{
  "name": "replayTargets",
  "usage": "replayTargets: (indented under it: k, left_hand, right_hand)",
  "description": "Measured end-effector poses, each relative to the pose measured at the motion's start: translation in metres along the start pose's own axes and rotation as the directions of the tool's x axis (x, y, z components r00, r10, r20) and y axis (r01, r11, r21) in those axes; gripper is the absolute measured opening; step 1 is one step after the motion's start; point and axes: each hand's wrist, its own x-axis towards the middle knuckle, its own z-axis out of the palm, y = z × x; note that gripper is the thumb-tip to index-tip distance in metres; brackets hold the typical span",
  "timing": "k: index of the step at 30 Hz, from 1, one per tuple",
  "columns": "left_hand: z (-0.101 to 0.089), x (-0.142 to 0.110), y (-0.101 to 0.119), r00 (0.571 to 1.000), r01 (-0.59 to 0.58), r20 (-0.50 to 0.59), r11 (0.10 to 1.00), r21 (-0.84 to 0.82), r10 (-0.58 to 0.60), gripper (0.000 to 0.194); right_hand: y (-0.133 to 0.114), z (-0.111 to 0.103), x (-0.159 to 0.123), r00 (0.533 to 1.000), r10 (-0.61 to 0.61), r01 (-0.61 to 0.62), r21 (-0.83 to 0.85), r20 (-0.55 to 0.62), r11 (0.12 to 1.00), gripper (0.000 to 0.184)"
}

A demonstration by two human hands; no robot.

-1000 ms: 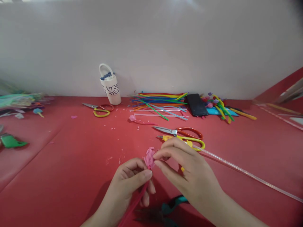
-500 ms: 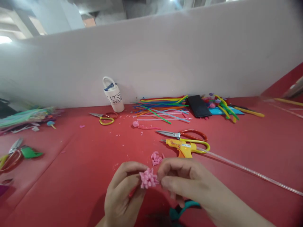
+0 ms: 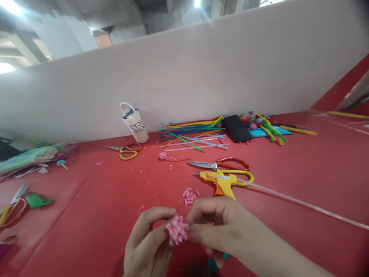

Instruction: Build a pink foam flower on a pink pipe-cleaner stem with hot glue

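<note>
The spiky pink petalled flower (image 3: 177, 231) sits low above the red counter (image 3: 100, 215), pinched by the left hand (image 3: 151, 240). The right hand's (image 3: 220, 227) curled fingertips meet its side; whether they grip a petal, I cannot tell. Beyond lies a pile of small pink pieces (image 3: 190, 196).

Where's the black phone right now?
In the head view, the black phone lies toward the back of the red table, right of the middle, between the pile of colorful sticks and the blue packet.
</note>
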Motion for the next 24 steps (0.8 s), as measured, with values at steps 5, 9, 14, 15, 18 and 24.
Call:
replayTargets:
  k: [5, 9, 14, 15, 18, 24]
  left_hand:
    - [0.0, 0.004, -0.01, 0.963, -0.271, 0.003, 0.963, -0.01, 0.271, 0.011]
    - [-0.004, 0.009, -0.012, 0.892, -0.449, 0.092, 0.89, 0.079, 0.442, 0.018]
    - [-0.006, 0.009, -0.01, 0.876, -0.479, 0.134, 0.868, 0.132, 0.463, 0.018]
    - [-0.006, 0.009, -0.01, 0.877, -0.478, 0.136, 0.868, 0.133, 0.462, 0.019]
    - [-0.006, 0.009, -0.011, 0.874, -0.482, 0.142, 0.865, 0.138, 0.464, 0.021]
    - [-0.009, 0.01, -0.011, 0.863, -0.495, 0.199, 0.855, 0.154, 0.464, 0.024]
  right_hand:
    - [0.004, -0.001, 0.001, 0.999, -0.022, 0.02, 0.052, 0.029, 0.998, 0.007]
    - [0.007, -0.003, 0.0, 0.999, -0.028, 0.025, 0.072, 0.043, 0.997, 0.011]
    - [0.006, -0.003, 0.0, 0.999, -0.013, 0.009, 0.078, 0.041, 0.997, 0.011]
    - [0.006, -0.003, 0.0, 0.999, -0.01, 0.007, 0.084, 0.037, 0.996, 0.011]
    - [0.006, -0.002, 0.0, 0.999, -0.004, 0.001, 0.092, 0.036, 0.996, 0.011]
    - [0.007, -0.002, 0.0, 1.0, 0.004, -0.008, 0.111, 0.031, 0.994, 0.01]
